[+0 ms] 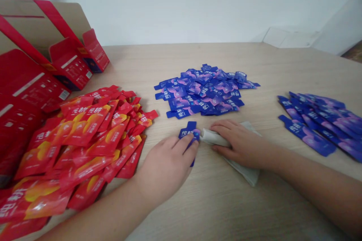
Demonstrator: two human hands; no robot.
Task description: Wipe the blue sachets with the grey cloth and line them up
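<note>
My left hand (169, 163) lies over a blue sachet (189, 128) on the table, its fingers resting on the sachet and partly covering it. To the right, my right hand (240, 141) is closed round a folded pale cloth (216, 138), whose rolled end touches or nearly touches the sachet's right edge. Part of the cloth spreads out under and behind the hand. A pile of blue sachets (203, 92) lies just beyond both hands. Further right is a second group of blue sachets (322, 120), laid roughly in one direction.
A large heap of red sachets (93, 135) fills the left side. Behind it stand red boxes (75, 69) with raised flaps and a larger open carton (17, 34). The wooden table (135, 64) ends at a white wall, where a white object (291, 38) sits at the back right.
</note>
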